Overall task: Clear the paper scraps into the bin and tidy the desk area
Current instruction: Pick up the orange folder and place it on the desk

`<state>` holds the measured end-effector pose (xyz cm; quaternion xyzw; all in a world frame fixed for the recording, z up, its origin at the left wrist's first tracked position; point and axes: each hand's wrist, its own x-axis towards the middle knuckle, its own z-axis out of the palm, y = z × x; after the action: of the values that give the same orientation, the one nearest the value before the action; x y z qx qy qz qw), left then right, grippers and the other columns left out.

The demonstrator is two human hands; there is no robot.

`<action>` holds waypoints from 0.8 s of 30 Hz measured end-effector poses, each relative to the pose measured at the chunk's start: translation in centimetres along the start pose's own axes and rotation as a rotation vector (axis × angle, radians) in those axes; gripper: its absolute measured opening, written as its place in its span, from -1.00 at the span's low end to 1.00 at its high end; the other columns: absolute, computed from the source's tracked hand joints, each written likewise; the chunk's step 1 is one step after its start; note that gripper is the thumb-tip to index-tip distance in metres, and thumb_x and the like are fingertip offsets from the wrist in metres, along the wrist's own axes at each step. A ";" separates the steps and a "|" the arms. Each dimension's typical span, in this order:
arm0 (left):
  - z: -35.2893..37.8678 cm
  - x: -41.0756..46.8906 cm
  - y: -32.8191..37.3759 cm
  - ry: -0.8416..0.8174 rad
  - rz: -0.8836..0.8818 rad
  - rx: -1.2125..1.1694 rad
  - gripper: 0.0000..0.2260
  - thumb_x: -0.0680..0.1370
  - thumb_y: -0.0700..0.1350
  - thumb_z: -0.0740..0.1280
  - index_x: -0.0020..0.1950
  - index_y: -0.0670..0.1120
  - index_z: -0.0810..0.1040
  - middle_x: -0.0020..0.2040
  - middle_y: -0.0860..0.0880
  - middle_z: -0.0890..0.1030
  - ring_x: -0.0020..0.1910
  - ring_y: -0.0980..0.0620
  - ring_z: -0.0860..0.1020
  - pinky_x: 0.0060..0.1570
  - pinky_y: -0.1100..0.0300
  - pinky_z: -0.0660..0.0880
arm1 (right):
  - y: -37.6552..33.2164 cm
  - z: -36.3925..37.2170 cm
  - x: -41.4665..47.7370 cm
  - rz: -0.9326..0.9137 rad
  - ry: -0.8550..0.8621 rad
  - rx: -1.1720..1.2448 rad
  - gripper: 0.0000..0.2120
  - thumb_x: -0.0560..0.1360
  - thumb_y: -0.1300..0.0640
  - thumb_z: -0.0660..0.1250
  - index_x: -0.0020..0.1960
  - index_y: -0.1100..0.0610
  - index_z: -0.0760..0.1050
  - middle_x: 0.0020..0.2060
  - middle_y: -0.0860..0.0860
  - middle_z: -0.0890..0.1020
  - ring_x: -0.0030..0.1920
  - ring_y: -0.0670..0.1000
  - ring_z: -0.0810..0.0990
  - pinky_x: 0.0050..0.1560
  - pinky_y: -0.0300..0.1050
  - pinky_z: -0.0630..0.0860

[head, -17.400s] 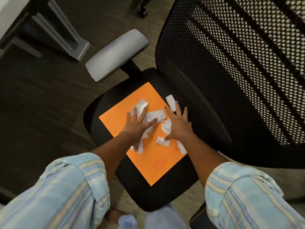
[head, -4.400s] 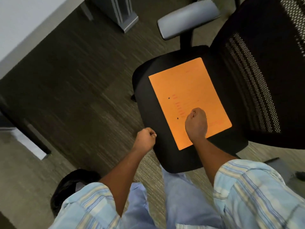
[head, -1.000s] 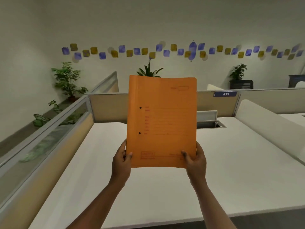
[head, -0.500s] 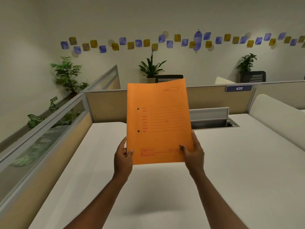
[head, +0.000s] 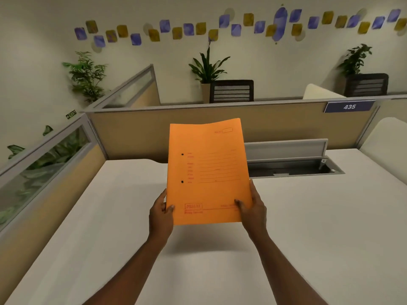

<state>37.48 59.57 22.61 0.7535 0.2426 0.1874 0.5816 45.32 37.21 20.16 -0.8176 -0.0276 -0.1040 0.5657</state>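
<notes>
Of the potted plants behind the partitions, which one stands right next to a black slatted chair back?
The middle plant, in a pale pot left of the slatted chair back. The right plant is behind another; the left plant has none.

The orange folder [head: 208, 172] is standing almost straight up in the air above the white desk [head: 319, 227], not touching it. It is showing red print, two small black holes, and a slightly curling top edge.

I hold the folder [head: 208, 172] above the desk [head: 319, 227], my left hand [head: 160, 213] at its lower left corner, my right hand [head: 253, 209] at its lower right. Behind it a cable tray [head: 293, 167] lies, seemingly open, before the partition [head: 264, 122].
</notes>
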 end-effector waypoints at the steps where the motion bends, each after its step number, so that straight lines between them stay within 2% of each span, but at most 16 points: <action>1: 0.6 0.8 -0.2 -0.001 -0.016 0.009 -0.55 0.58 -0.31 0.21 0.44 -0.04 0.31 0.17 -0.20 0.60 0.08 -0.12 0.58 0.09 0.02 0.53 | 0.5 0.3 0.9 0.008 -0.018 -0.015 -0.36 0.53 0.07 0.33 0.51 0.03 0.11 0.30 0.12 0.50 0.12 0.11 0.53 0.08 0.07 0.51; 5: 2.7 3.6 -0.9 0.002 -0.071 0.057 -0.56 0.58 -0.32 0.18 0.45 -0.06 0.31 0.22 -0.21 0.58 0.19 -0.18 0.54 0.20 -0.12 0.50 | 2.3 1.8 4.1 0.088 -0.069 -0.013 -0.35 0.52 0.13 0.35 0.52 0.03 0.11 0.28 0.15 0.52 0.14 0.16 0.53 0.11 0.02 0.48; 11: 5.1 7.1 -2.6 0.060 -0.144 0.109 -0.56 0.58 -0.33 0.19 0.45 -0.07 0.31 0.20 -0.26 0.57 0.17 -0.23 0.54 0.17 -0.13 0.51 | 4.0 4.3 7.6 0.118 -0.127 -0.034 -0.36 0.53 0.17 0.33 0.52 0.06 0.10 0.20 0.17 0.56 0.10 0.18 0.55 0.10 -0.01 0.47; 15: 6.1 8.8 -3.9 0.066 -0.180 0.114 -0.55 0.58 -0.33 0.19 0.44 -0.06 0.31 0.17 -0.26 0.59 0.13 -0.22 0.56 0.14 -0.10 0.53 | 5.0 5.3 9.0 0.132 -0.159 -0.037 -0.36 0.54 0.17 0.32 0.52 0.07 0.09 0.16 0.16 0.58 -0.04 0.03 0.50 -0.01 -0.13 0.43; 19: 7.0 10.1 -5.0 0.055 -0.203 0.122 -0.56 0.58 -0.32 0.20 0.45 -0.07 0.30 0.18 -0.26 0.58 0.15 -0.24 0.55 0.14 -0.11 0.52 | 6.3 6.1 10.0 0.153 -0.183 -0.039 -0.37 0.56 0.12 0.29 0.53 0.10 0.07 0.18 0.16 0.56 0.03 0.12 0.57 0.07 0.01 0.51; 24: 7.8 11.7 -6.1 0.029 -0.231 0.100 -0.58 0.56 -0.34 0.22 0.42 -0.12 0.35 0.24 -0.21 0.57 0.16 -0.22 0.54 0.19 -0.10 0.51 | 7.9 7.0 10.9 0.193 -0.170 -0.056 -0.39 0.55 0.13 0.31 0.51 0.15 0.12 0.20 0.18 0.56 0.10 0.17 0.56 0.12 0.06 0.50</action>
<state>50.43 61.52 14.76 0.7458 0.3452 0.1175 0.5575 58.24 40.07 12.69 -0.8377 0.0062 0.0201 0.5458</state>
